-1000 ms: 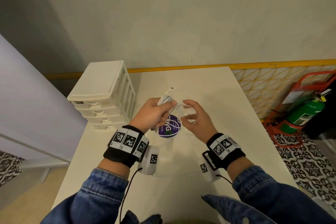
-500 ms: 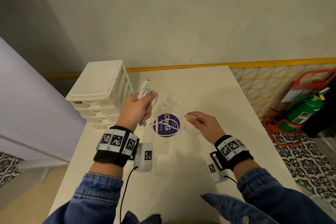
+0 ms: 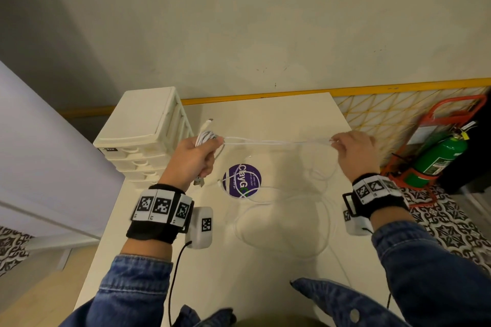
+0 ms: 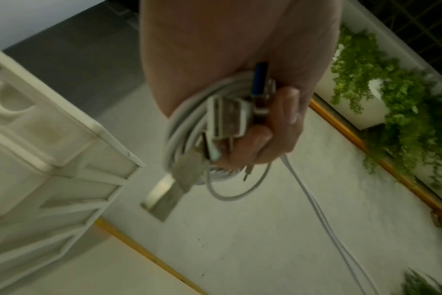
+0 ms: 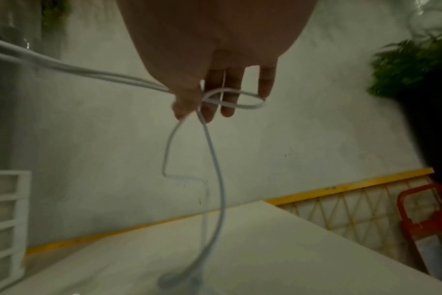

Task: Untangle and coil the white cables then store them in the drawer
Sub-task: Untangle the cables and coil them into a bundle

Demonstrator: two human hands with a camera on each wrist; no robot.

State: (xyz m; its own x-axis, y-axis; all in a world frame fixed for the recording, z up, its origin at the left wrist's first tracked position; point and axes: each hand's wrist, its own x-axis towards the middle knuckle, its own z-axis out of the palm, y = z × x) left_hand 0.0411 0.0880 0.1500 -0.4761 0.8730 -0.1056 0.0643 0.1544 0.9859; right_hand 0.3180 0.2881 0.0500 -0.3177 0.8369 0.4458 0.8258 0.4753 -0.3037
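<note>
the left hand [image 3: 195, 159] is curled tight around a coiled bundle of white cable [image 4: 187, 127] with usb plugs [image 4: 227, 117] sticking out of the fist, held above the table [image 3: 279, 119] just beside the small drawer unit [image 3: 143, 125]. two strands [image 3: 276, 142] run nearly straight across from that fist to the right hand [image 3: 354, 152], which pinches them between thumb and fingers [image 5: 230, 99] with a small loop by the fingertips. more cable [image 5: 215, 179] hangs from the right hand down to the loose loops [image 3: 281, 223] on the table by the round purple sticker [image 3: 242, 180].
</note>
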